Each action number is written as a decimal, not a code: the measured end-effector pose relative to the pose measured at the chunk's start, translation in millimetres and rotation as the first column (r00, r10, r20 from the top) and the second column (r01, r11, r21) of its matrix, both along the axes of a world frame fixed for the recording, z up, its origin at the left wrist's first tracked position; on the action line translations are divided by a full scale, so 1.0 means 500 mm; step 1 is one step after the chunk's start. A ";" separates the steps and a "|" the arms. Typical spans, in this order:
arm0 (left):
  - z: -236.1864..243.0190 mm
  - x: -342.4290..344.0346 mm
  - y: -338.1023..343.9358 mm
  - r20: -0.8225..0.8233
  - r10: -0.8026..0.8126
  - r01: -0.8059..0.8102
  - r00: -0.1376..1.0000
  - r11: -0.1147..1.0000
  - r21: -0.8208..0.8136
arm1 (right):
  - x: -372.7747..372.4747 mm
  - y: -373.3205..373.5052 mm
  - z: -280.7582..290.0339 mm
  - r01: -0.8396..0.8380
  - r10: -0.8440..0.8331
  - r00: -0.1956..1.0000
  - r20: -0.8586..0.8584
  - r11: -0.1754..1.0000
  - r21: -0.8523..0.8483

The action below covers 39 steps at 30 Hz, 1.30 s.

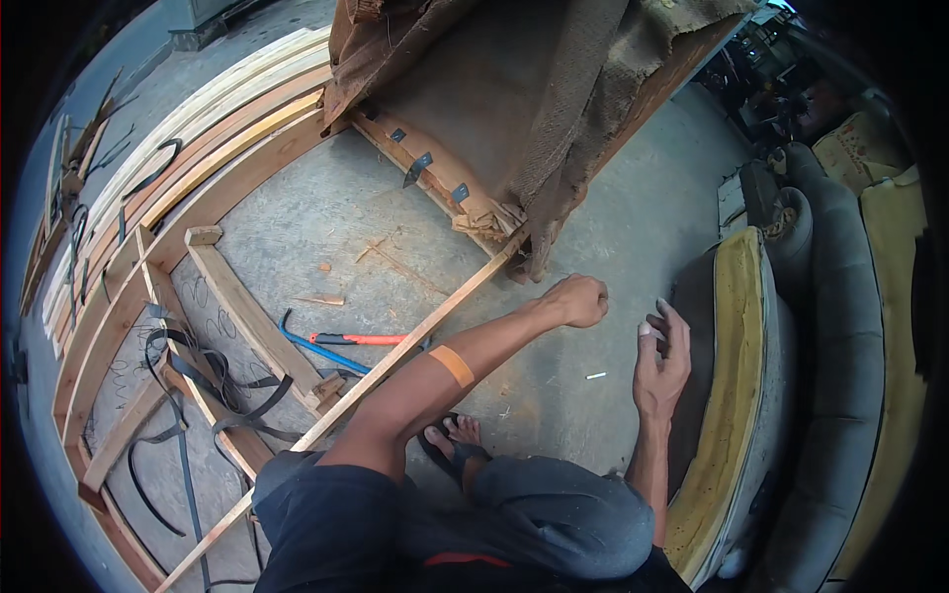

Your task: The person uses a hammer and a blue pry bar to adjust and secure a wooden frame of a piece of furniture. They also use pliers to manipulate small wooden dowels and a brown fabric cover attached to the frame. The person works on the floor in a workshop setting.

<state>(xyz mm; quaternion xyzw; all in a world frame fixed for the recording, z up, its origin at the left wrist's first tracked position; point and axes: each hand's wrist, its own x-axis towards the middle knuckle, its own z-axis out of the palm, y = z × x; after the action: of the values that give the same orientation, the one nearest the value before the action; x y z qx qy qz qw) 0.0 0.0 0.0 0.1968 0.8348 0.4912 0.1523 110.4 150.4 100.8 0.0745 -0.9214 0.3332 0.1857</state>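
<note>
Orange-handled blue pry bar (326, 343), yellow foam cushion (736, 395)

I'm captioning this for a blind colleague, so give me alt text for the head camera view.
Seen from above, a seated person's left hand is a closed fist above the grey concrete floor and the right hand is open beside a yellow foam cushion. A long pale wooden slat runs under the left forearm, with a blue-and-orange pry bar beyond it.

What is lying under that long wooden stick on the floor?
Under the long wooden stick lie a blue pry bar and an orange-handled tool; their ends beneath it are hidden.
</note>
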 end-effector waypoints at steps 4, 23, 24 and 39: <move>-0.087 0.125 -0.113 0.111 -0.363 0.374 0.925 0.823 -0.428 | -0.124 -0.172 -0.106 -0.123 0.125 0.992 -0.004 0.984 0.130; -0.254 0.354 -0.626 0.129 0.282 -0.061 0.951 0.578 -0.814 | -0.246 -0.111 -0.214 -0.135 0.116 0.985 0.127 0.980 0.148; -0.270 0.367 -0.625 0.146 0.278 -0.045 0.950 0.580 -0.813 | -0.212 -0.099 -0.239 -0.139 0.115 0.980 0.162 0.979 0.146; -0.128 0.326 -0.554 0.297 0.103 0.197 0.949 0.541 -0.818 | 0.030 -0.179 -0.331 -0.608 0.577 0.747 0.330 0.794 -0.012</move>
<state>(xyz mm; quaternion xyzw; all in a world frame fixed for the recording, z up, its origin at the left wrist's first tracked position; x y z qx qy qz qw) 163.0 -276.8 -63.9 0.0428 0.9266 0.0517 0.3701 125.6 61.1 -64.8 0.3174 -0.8822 0.3377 -0.0835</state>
